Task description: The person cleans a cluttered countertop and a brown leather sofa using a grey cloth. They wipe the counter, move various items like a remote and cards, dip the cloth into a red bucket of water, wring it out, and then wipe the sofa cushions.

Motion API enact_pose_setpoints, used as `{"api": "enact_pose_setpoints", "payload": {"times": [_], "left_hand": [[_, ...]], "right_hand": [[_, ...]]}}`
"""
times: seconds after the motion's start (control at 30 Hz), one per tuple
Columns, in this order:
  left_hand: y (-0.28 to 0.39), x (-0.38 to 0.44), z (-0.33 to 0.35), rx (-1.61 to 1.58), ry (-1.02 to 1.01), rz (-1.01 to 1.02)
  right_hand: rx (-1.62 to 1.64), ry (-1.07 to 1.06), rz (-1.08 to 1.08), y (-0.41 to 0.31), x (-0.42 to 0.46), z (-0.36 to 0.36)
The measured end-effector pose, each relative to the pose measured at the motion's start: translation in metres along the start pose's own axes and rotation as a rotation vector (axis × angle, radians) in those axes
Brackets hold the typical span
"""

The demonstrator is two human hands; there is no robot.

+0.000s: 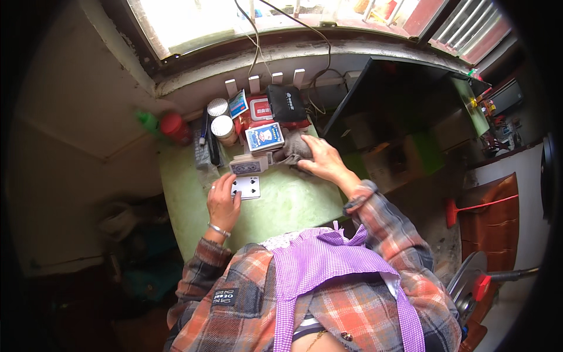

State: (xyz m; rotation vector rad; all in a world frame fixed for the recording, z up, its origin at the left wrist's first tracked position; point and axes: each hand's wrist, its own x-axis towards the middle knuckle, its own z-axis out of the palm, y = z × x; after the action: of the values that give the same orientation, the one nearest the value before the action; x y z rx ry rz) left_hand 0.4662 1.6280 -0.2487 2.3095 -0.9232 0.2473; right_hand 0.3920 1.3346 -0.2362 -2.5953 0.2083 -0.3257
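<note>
My left hand (223, 200) has its thumb and fingers around the left end of a small stack of playing cards (248, 188), a four of spades face up on top. Just beyond, more playing cards (247, 166) stand on edge, their patterned back towards me. Behind them is a blue-and-white playing card box (265, 137), on top of other items. To the right, my right hand (324, 159) grips a crumpled grey cloth (295, 146) beside the box, thumb and fingers on its right side. The cloth partly hides what lies under it.
The green tabletop (290, 198) also holds two white-lidded jars (223, 127), a red wipes pack (260, 108), a black case (286, 103) and a plastic-wrapped item (204, 152). A large dark screen (396, 101) stands right. Cables (327, 48) hang from the window.
</note>
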Motion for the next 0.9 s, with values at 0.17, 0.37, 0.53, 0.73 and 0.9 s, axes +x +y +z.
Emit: {"api": "enact_pose_setpoints", "payload": {"times": [0.17, 0.37, 0.53, 0.73, 0.9], "left_hand": [[0.001, 0.023, 0.009, 0.117, -0.067, -0.047], [-0.012, 0.002, 0.016, 0.310, -0.273, 0.014], [-0.010, -0.001, 0.019, 0.353, -0.311, -0.057], [-0.014, 0.012, 0.020, 0.272, -0.250, 0.067], [-0.009, 0.022, 0.009, 0.314, -0.370, -0.048]], "right_hand": [[-0.064, 0.136, 0.069, 0.011, -0.008, 0.027], [-0.095, 0.183, 0.089, 0.002, -0.060, 0.030], [-0.081, 0.167, -0.004, -0.009, -0.107, 0.030], [-0.031, 0.115, 0.010, -0.011, -0.102, 0.017], [-0.221, 0.242, -0.094, -0.036, -0.070, -0.003]]}}
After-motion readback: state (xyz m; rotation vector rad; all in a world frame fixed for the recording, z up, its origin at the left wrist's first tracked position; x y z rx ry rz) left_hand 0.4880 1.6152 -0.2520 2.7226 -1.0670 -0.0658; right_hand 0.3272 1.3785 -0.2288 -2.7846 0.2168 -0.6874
